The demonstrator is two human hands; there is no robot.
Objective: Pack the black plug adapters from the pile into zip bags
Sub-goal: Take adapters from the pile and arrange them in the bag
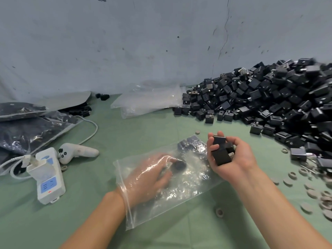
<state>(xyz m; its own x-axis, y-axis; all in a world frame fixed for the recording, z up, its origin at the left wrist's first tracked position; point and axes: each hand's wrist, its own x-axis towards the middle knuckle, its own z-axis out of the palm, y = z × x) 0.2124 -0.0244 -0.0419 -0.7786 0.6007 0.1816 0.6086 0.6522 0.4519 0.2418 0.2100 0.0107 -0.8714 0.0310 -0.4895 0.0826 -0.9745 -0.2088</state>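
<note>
A clear zip bag lies on the green table in front of me. My left hand is inside it up to the wrist, its fingertips on a black adapter seen through the plastic. More adapters lie at the bag's far end. My right hand hovers just right of the bag, fingers curled round a few black plug adapters. The big pile of black adapters rises at the right against the wall.
Empty clear bags lie at the back centre. Filled bags are stacked at the left. A white power strip with cable and a white controller lie near the left hand. Several grey rings are scattered at the right.
</note>
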